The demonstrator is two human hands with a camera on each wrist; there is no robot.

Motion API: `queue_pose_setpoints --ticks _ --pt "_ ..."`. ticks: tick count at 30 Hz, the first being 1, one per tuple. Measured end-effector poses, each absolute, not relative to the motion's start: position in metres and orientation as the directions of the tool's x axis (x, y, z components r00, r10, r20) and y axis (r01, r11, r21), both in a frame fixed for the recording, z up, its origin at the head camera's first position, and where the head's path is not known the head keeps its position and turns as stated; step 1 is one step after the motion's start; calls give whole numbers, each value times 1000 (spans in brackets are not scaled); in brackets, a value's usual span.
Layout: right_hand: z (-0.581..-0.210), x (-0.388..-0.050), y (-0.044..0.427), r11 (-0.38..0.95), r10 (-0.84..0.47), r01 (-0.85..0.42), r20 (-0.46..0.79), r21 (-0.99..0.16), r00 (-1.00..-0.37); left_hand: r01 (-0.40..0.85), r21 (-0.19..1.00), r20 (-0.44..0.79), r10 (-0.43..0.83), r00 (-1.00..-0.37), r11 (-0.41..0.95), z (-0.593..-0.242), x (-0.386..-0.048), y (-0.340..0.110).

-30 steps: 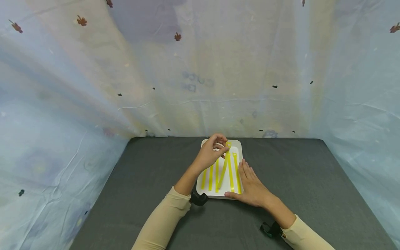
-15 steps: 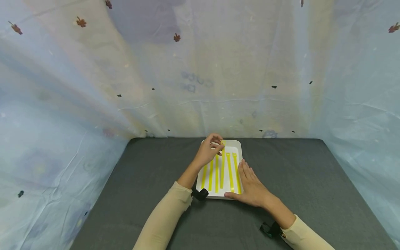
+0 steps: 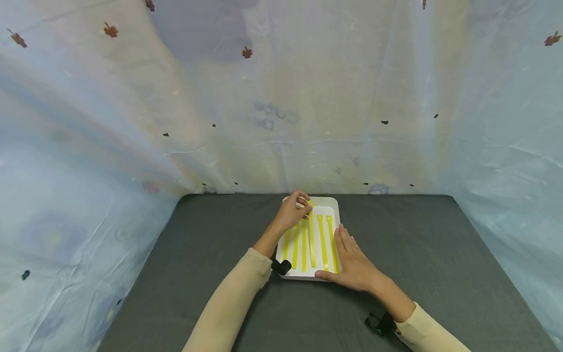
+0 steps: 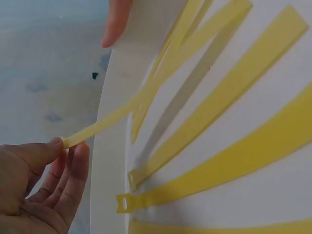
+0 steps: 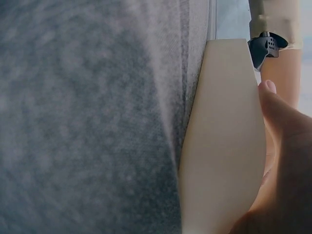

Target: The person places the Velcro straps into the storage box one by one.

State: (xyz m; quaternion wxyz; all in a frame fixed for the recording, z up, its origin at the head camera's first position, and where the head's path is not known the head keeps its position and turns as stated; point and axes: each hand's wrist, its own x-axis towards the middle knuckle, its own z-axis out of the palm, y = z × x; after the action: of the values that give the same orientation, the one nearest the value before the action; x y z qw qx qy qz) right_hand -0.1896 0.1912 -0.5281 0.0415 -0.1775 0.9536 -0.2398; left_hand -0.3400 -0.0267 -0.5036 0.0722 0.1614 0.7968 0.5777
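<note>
A white tray (image 3: 327, 201) lies on the dark cloth with several yellow hook-and-loop cable ties (image 3: 323, 239) in it, side by side. Between thumb and fingertips, my left hand (image 3: 291, 212) pinches one end of a yellow cable tie (image 4: 105, 122) above the tray's far edge; its other end reaches down over the tray. Slotted heads show on some neighbouring ties (image 4: 214, 192). My right hand (image 3: 355, 264) rests against the tray's right side, fingers straight and thumb at the near edge. In the right wrist view the tray's wall (image 5: 222, 146) hides part of that hand.
Dark grey cloth (image 3: 409, 234) covers the table around the tray. A pale patterned curtain (image 3: 325, 98) hangs behind and at both sides. Each wrist carries a black camera mount (image 3: 281, 267).
My left hand has moved left with the pinched cable tie, which went from slanting across a neighbour to lying nearly parallel between the others. My right hand has stayed at the tray.
</note>
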Motion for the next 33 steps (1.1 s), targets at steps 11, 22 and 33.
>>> queue_pose_setpoints --ticks 11,22,33 --pt "-531 -192 192 835 -359 -316 -10 -450 -933 163 884 11 329 -944 437 -505 -349 -22" --pt "-531 -191 192 834 -363 -331 12 -441 -932 213 773 14 319 -948 598 -503 -350 -19" --pt "-532 -191 192 832 -363 -325 2 -449 -932 237 661 6 310 -951 712 -514 -355 -14"
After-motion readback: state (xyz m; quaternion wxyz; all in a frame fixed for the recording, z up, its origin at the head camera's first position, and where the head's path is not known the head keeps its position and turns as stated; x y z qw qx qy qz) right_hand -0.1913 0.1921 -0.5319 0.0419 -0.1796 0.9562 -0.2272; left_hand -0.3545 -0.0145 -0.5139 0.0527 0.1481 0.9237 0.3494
